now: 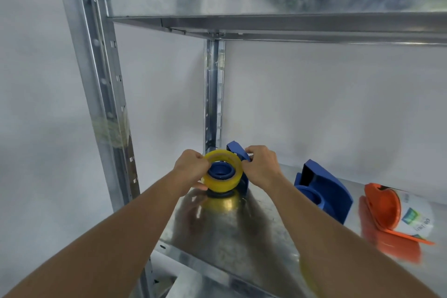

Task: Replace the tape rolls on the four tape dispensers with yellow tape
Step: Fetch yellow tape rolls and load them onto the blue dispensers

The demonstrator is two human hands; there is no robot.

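Observation:
A yellow tape roll (223, 182) sits around the blue hub of a blue tape dispenser (238, 153) at the back left corner of the metal shelf. My left hand (191, 167) grips the roll's left side. My right hand (260, 167) holds the roll's right edge and the dispenser body. A second blue dispenser (324, 191) lies to the right with its hub bare. Further right lies an orange dispenser (384, 208) with a clear or white roll in it.
The galvanised shelf (242, 232) has an upright post (106, 104) at the left front and another (214, 94) at the back corner. An upper shelf (290, 24) hangs overhead. White wall lies behind.

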